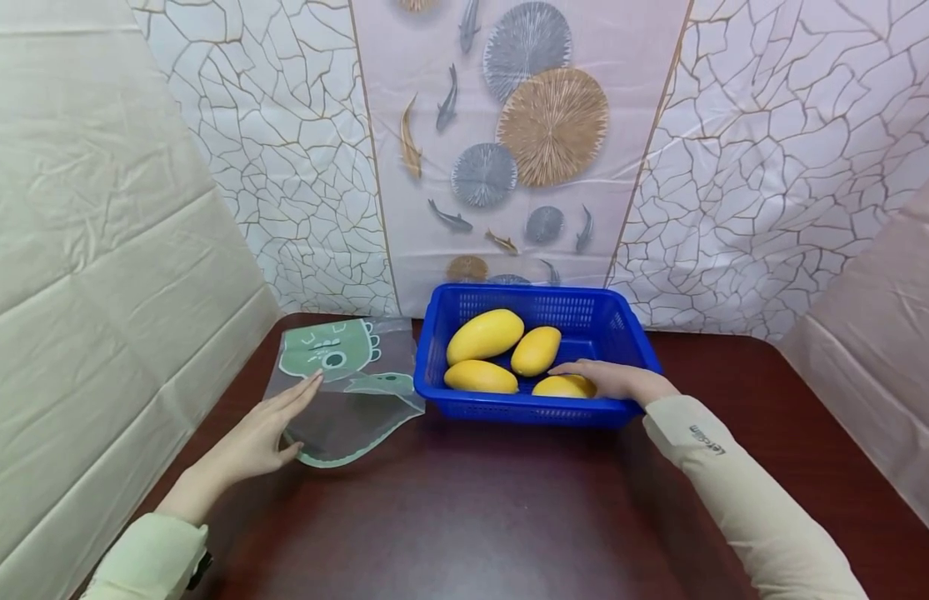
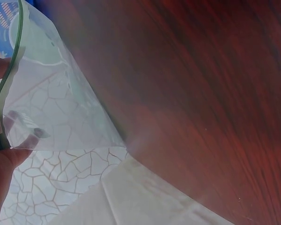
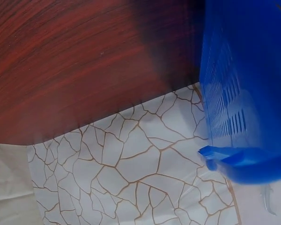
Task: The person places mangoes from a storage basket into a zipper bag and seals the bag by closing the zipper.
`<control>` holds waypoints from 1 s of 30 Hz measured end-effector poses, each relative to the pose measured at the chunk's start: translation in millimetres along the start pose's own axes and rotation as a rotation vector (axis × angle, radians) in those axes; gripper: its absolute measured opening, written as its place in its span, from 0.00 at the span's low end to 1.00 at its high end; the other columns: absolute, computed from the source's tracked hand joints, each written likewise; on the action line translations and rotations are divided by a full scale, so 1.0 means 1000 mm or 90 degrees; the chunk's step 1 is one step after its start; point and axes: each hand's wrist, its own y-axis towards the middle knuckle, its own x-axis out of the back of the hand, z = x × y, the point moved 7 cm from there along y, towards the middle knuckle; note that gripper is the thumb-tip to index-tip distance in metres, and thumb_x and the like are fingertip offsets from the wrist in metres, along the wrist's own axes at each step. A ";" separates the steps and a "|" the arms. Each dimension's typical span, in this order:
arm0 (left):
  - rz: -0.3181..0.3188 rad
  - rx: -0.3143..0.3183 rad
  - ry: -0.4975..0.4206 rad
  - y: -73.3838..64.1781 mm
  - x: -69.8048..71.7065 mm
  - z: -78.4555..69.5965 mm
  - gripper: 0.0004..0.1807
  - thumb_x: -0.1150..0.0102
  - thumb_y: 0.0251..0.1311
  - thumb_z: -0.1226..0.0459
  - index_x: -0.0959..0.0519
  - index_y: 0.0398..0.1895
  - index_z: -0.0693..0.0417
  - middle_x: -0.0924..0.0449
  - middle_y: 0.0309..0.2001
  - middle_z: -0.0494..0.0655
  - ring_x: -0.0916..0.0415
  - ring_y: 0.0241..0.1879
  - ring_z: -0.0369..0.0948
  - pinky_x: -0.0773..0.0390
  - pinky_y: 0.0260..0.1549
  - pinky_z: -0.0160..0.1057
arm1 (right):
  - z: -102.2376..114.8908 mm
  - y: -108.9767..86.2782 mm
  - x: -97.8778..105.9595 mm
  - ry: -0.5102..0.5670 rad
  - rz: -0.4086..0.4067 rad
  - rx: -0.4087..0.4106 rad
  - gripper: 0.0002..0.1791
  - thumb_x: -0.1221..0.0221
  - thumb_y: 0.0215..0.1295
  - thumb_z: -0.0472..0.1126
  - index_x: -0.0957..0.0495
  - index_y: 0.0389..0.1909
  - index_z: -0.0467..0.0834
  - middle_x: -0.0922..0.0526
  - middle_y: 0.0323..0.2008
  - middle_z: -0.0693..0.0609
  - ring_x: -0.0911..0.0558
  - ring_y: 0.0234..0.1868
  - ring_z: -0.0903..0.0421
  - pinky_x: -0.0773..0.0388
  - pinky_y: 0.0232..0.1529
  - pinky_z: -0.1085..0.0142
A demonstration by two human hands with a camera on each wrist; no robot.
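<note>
Left hand (image 1: 260, 432), grip wide, touching one transparent green-printed plastic bag (image 1: 344, 421); right hand (image 1: 621, 380), grip indeterminable, touching one of four yellow oval mangoes (image 1: 485, 336) in one blue perforated plastic basket (image 1: 501, 407)

Yellow fruits (image 1: 485, 336), blue basket (image 1: 509, 409), green-printed clear bag (image 1: 340, 417) — reddish-brown table (image 1: 464, 508), gold-veined white backdrop (image 1: 299, 108)

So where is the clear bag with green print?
In the head view, the clear bag is on the left of the table, beside the blue basket, with the left hand at its edge.
</note>
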 end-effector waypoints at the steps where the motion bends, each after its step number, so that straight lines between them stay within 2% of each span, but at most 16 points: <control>1: 0.001 0.002 -0.001 0.000 0.000 0.000 0.59 0.25 0.30 0.75 0.47 0.72 0.59 0.40 0.69 0.59 0.35 0.62 0.56 0.27 0.51 0.55 | 0.000 0.001 -0.001 0.001 0.002 -0.002 0.35 0.41 0.57 0.28 0.38 0.67 0.41 0.33 0.63 0.36 0.33 0.62 0.38 0.38 0.63 0.42; 4: 0.001 0.004 -0.002 0.000 0.001 0.001 0.59 0.25 0.30 0.75 0.47 0.72 0.59 0.40 0.69 0.60 0.35 0.62 0.56 0.28 0.51 0.56 | 0.001 0.004 -0.002 0.011 0.006 -0.007 0.32 0.43 0.61 0.31 0.38 0.67 0.42 0.33 0.64 0.37 0.34 0.62 0.38 0.39 0.63 0.42; 7: -0.001 0.002 0.000 0.001 0.001 0.002 0.59 0.26 0.30 0.75 0.46 0.72 0.60 0.40 0.69 0.60 0.34 0.61 0.56 0.27 0.51 0.56 | 0.002 0.006 -0.002 0.022 0.002 -0.006 0.30 0.44 0.64 0.38 0.38 0.67 0.42 0.33 0.64 0.39 0.35 0.64 0.38 0.42 0.64 0.42; 10: -0.005 -0.003 0.005 0.001 0.002 0.002 0.58 0.26 0.30 0.74 0.45 0.71 0.61 0.39 0.69 0.61 0.33 0.61 0.56 0.27 0.50 0.55 | 0.002 0.007 -0.002 0.030 0.003 -0.009 0.31 0.43 0.64 0.41 0.38 0.67 0.43 0.33 0.65 0.39 0.36 0.65 0.38 0.43 0.65 0.42; 17: 0.004 0.010 -0.005 0.002 0.000 0.003 0.59 0.26 0.31 0.74 0.47 0.73 0.58 0.40 0.69 0.61 0.34 0.62 0.56 0.28 0.52 0.55 | -0.003 0.009 -0.002 0.033 0.007 -0.004 0.33 0.39 0.60 0.38 0.38 0.67 0.41 0.33 0.64 0.38 0.34 0.63 0.39 0.42 0.64 0.41; 22: 0.008 0.011 -0.008 0.002 -0.001 0.002 0.59 0.26 0.31 0.75 0.47 0.72 0.59 0.40 0.69 0.61 0.34 0.62 0.56 0.28 0.52 0.55 | -0.003 0.009 -0.003 0.029 0.004 -0.001 0.32 0.42 0.63 0.42 0.37 0.67 0.41 0.32 0.64 0.38 0.34 0.63 0.38 0.41 0.64 0.41; 30: 0.006 0.007 -0.004 0.000 -0.002 0.003 0.59 0.26 0.31 0.74 0.47 0.72 0.59 0.41 0.70 0.60 0.34 0.62 0.56 0.29 0.52 0.56 | -0.001 0.009 -0.003 0.004 -0.014 0.016 0.32 0.40 0.62 0.43 0.36 0.66 0.40 0.30 0.63 0.38 0.32 0.62 0.39 0.40 0.64 0.43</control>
